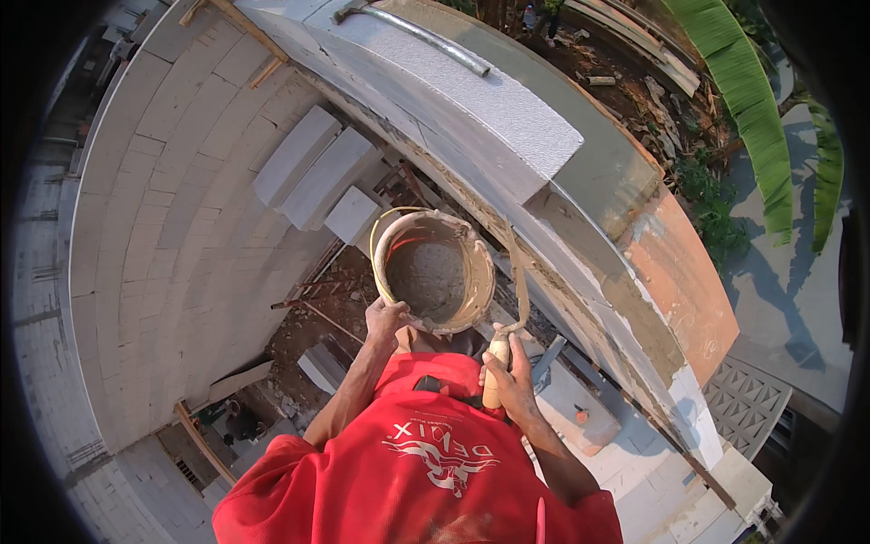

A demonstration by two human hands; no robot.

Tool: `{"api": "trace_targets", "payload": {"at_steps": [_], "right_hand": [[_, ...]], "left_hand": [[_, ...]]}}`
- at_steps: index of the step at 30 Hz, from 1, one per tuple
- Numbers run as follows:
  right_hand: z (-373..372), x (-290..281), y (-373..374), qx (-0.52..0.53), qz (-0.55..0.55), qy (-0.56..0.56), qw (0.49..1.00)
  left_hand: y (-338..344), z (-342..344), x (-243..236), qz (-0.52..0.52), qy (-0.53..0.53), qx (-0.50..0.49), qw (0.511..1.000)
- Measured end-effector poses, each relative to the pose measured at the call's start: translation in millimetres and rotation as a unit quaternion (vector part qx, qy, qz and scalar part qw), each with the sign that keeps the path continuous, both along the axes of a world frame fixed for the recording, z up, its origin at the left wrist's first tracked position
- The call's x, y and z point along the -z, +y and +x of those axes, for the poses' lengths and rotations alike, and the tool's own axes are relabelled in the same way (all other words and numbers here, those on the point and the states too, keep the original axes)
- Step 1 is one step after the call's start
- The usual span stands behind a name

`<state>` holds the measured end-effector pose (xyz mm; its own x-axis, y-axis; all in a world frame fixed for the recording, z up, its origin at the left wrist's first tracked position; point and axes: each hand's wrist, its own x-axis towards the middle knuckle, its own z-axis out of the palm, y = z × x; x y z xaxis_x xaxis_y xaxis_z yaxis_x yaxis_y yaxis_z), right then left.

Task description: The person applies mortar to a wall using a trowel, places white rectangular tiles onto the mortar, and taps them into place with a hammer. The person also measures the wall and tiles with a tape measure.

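My left hand (388, 317) is closed on the near rim and yellow handle of a mortar-smeared bucket (482, 272). Inside the bucket sits grey wet mortar (433, 275). My right hand (513, 374) grips the pale wooden handle of a trowel (495, 370). Its thin, mortar-coated metal part points up beside the bucket's right side, seen nearly edge-on. To the right runs a wall of pale blocks, where a bed of mortar (625, 281) covers the top next to a white block (489, 109).
A metal tool shaped like a hammer (426, 38) lies on the wall-top blocks. Loose pale blocks (317, 168) are stacked at the left, in front of a tall block wall (154, 236). Far below is a littered dirt floor (290, 340). Banana leaves (748, 100) hang at the upper right.
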<state>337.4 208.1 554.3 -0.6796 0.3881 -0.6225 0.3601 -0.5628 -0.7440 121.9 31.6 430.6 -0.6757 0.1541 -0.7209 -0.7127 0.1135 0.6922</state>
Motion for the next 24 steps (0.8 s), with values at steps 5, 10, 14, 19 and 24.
{"api": "trace_targets", "payload": {"at_steps": [5,10,14,19,24], "right_hand": [[-11.4,64.4,39.4,-0.208,0.040,-0.143,0.967],[-41.9,93.5,44.3,-0.233,0.531,-0.076,0.811],[-92.9,102.1,50.2,-0.101,0.225,-0.057,0.967],[-147.2,134.5,62.5,0.045,0.080,-0.187,0.978],[-82.3,146.9,81.6,0.388,-0.153,-0.067,0.906]], "left_hand": [[3.4,16.3,22.2,-0.073,0.003,0.038,0.997],[14.0,42.8,35.6,-0.060,-0.013,0.089,0.994],[29.1,60.7,32.5,-0.053,0.000,0.170,0.984],[46.0,80.3,33.5,-0.064,-0.006,0.335,0.940],[64.2,103.2,52.8,-0.085,-0.017,0.464,0.881]]}}
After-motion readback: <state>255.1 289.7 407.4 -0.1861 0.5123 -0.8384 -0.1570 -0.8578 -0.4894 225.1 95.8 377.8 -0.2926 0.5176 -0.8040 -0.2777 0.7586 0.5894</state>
